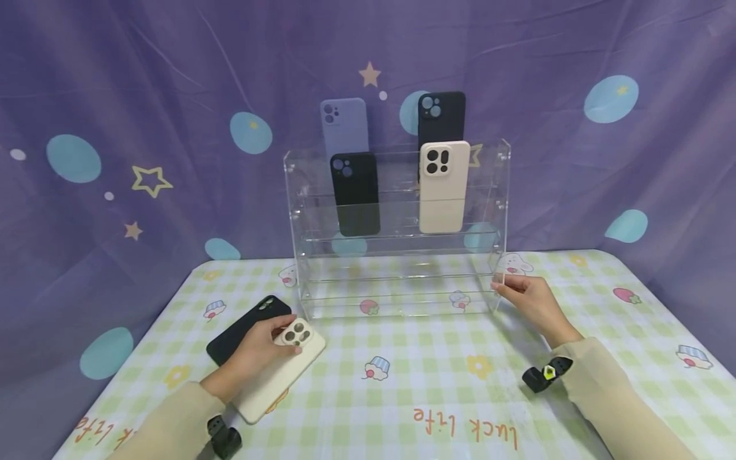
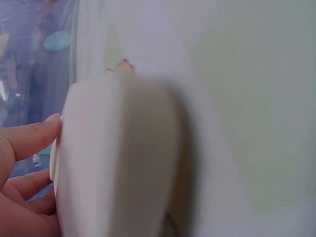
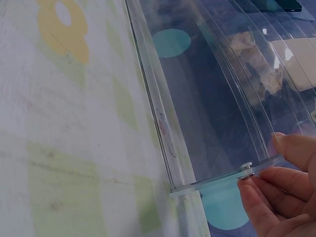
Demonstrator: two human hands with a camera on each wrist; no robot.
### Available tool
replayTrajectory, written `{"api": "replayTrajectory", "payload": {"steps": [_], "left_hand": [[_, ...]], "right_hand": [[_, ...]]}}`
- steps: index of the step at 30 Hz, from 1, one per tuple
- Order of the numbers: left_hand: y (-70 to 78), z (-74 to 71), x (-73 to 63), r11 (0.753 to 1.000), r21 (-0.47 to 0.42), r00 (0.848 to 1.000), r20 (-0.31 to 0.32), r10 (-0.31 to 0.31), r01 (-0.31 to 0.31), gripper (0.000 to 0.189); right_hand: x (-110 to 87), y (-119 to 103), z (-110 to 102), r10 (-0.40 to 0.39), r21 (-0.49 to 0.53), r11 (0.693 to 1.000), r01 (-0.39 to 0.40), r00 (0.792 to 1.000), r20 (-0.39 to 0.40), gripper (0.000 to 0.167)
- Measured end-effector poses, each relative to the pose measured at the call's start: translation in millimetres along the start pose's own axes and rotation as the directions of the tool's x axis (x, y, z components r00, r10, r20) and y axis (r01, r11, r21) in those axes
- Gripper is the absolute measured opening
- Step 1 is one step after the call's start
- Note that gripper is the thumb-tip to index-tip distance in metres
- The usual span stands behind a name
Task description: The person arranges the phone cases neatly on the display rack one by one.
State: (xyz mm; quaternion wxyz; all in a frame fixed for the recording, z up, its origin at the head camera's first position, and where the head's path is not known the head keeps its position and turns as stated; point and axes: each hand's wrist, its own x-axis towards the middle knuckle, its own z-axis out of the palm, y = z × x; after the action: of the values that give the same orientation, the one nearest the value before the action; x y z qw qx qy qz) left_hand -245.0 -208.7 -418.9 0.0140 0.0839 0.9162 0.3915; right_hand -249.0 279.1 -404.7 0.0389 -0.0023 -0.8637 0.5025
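My left hand (image 1: 259, 348) grips a cream-white phone case (image 1: 276, 383) at its camera-cutout end, over the left part of the table. The left wrist view has the thumb and fingers on the far side of that case, partly hidden by it. A black phone case (image 1: 232, 332) lies just beyond, partly covered by the hand. My right hand (image 1: 531, 303) pinches the lower right side panel of a clear acrylic tiered stand (image 1: 295, 236). In the right wrist view, thumb and fingers sit on either side of the panel's edge, near a small metal screw (image 3: 246, 169).
On the stand, a lavender case (image 1: 345, 131) and a black case (image 1: 443, 124) stand at the back. Before them are another black case (image 1: 358, 198) and a cream case (image 1: 444, 191). A checked cloth (image 1: 437, 377) covers the table; a purple curtain (image 1: 190, 96) hangs behind.
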Motion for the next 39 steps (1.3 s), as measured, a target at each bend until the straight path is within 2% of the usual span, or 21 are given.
{"api": "replayTrajectory", "payload": {"steps": [7,14,17,21,27,31,34,39], "left_hand": [[5.0,-11.0,-0.6,0.994,-0.103,0.999,0.037,0.030,-0.026,0.039],[18.5,-16.2,-5.2,0.983,-0.185,0.997,0.078,0.028,-0.013,0.041],[27.4,-14.7,-8.2,0.974,-0.225,0.997,0.072,0.025,-0.009,0.042],[44.3,-10.6,-9.3,0.961,-0.277,0.998,0.055,0.030,-0.014,0.041],[74.4,-6.7,-5.7,0.939,-0.342,0.999,0.050,-0.017,0.033,0.041],[95.8,-2.3,1.3,0.910,-0.414,0.998,0.056,-0.016,0.038,0.043],[112.2,2.4,9.9,0.882,-0.472,0.999,0.043,0.014,0.008,0.043],[144.0,9.9,25.7,0.839,-0.537,0.996,-0.039,0.085,-0.092,0.043]], "right_hand": [[-0.7,-1.3,0.3,0.009,-0.006,1.000,-0.009,1.000,0.000,0.059],[-0.7,0.4,0.8,0.002,0.003,1.000,-0.002,1.000,0.001,0.058],[-0.2,0.9,1.7,0.000,0.004,1.000,0.000,1.000,0.001,0.058],[-0.1,0.6,1.3,0.007,-0.006,1.000,-0.007,1.000,-0.003,0.057],[0.8,0.8,0.3,0.013,0.000,1.000,-0.013,1.000,0.001,0.059],[0.9,1.4,0.2,0.006,-0.003,1.000,-0.006,1.000,0.001,0.058],[0.6,1.3,-0.4,-0.004,-0.012,1.000,0.004,1.000,-0.005,0.057],[1.3,1.5,-0.6,-0.007,-0.013,1.000,0.006,1.000,-0.014,0.054]]}}
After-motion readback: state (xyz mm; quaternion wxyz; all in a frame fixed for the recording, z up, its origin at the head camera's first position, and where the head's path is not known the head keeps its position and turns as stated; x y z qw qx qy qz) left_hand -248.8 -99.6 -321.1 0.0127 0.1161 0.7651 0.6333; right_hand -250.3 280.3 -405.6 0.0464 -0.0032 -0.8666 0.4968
